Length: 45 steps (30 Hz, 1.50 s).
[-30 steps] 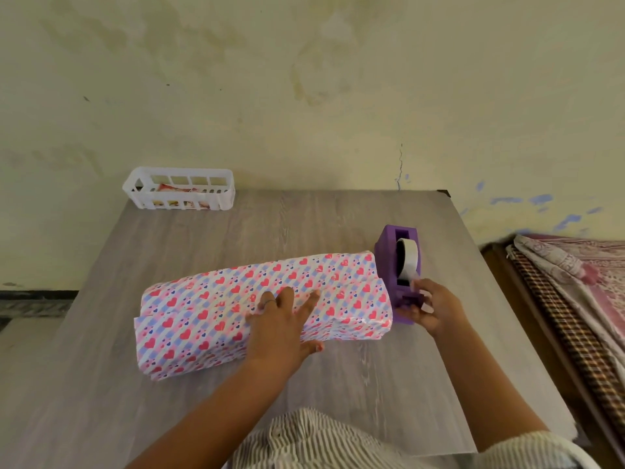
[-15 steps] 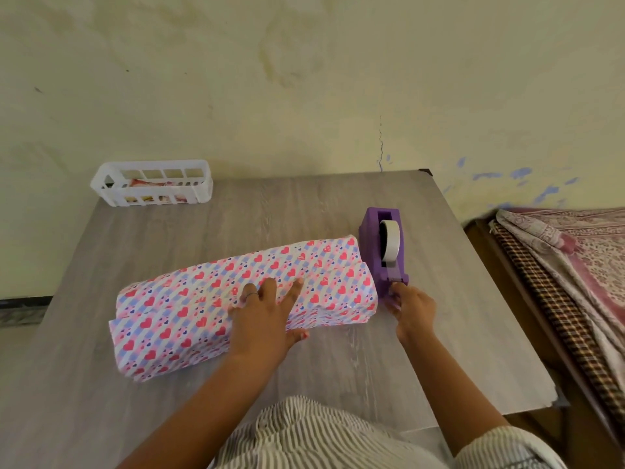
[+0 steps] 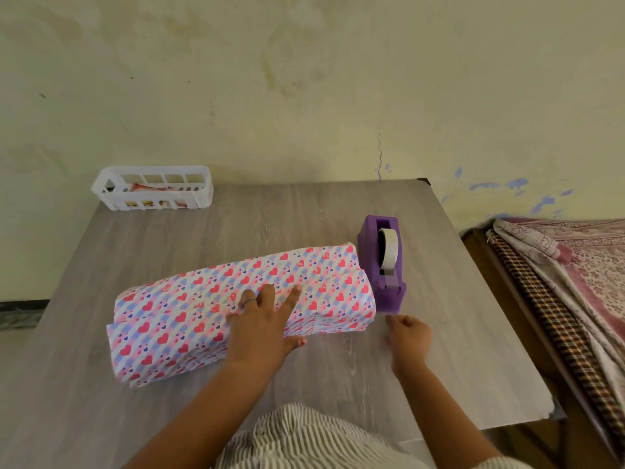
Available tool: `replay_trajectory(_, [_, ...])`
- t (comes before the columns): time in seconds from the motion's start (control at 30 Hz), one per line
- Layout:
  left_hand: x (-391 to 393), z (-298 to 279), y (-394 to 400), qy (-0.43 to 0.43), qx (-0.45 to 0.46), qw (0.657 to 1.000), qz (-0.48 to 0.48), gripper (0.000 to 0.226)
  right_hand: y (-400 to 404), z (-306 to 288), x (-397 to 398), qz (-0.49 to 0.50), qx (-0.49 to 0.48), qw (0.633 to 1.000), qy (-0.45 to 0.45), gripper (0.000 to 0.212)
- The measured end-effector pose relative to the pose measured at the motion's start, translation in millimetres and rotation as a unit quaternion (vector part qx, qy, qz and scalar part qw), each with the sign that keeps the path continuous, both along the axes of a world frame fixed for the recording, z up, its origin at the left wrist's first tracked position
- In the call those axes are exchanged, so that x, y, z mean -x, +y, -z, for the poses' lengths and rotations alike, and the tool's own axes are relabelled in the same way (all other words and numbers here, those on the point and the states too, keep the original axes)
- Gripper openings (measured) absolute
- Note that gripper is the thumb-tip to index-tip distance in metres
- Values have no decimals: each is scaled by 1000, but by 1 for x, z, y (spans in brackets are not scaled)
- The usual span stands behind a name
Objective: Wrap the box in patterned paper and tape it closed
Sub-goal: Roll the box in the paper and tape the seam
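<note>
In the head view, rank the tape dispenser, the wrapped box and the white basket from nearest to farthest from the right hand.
1. The wrapped box, its right end just left of the right hand, and the tape dispenser, just beyond the hand: too close to call.
2. White basket, at the table's far left corner by the wall: clearly farthest.

Bare desk [image 3: 338, 377] along the near edge, between wrapped box [image 3: 243, 313] and striped clothing. Open surface behind the box up to the white basket [image 3: 152, 187] at the far left corner. Blocked at the box's right end by the purple tape dispenser [image 3: 384, 265], just beside it. Open desk right of the dispenser, toward the bed [image 3: 575, 282].
</note>
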<state>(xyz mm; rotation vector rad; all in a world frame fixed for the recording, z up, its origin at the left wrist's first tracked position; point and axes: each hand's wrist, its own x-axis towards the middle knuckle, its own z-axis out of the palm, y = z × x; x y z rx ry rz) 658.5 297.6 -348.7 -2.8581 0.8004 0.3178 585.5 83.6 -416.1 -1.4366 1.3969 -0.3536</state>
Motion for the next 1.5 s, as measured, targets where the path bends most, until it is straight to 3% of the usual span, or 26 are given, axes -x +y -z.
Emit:
replay_trajectory(0.13, [1,-2,0,6,-3,1000,-3,88,16,-33,6,-126,156,978,-63,12])
replay_trajectory(0.27, [2,-4,-1,4,-6,1000,-3,88,25,-85,-7,-258,299,913,-99,26])
replay_trajectory(0.37, [3,-5,-1,5,1,1000,-6,86,37,-104,-23,-347,314,880,-88,41])
replay_trajectory(0.43, [4,-4,0,6,9,1000,-11,85,45,-109,-35,-372,294,876,-86,20])
replay_trajectory(0.5, [7,-2,0,4,22,1000,-22,84,53,-111,-44,-370,298,874,-100,3])
replay_trajectory(0.67, [13,-1,4,-5,50,997,-50,80,62,-111,-52,-322,360,875,-40,8])
replay_trajectory(0.77, [12,-1,6,2,50,998,-49,77,64,-112,-56,-391,346,851,54,11])
replay_trajectory(0.93, [11,0,6,4,41,998,-41,75,73,-100,-71,-445,295,840,99,7])
replay_trajectory(1.2, [9,3,7,2,32,999,-35,77,77,-72,-80,-439,340,825,105,22])
replay_trajectory(1.37, [10,3,6,5,22,999,-37,79,76,-65,-86,-378,308,868,88,54])
replay_trajectory(1.5, [11,2,6,7,25,999,-39,78,73,-60,-103,-359,305,875,114,58])
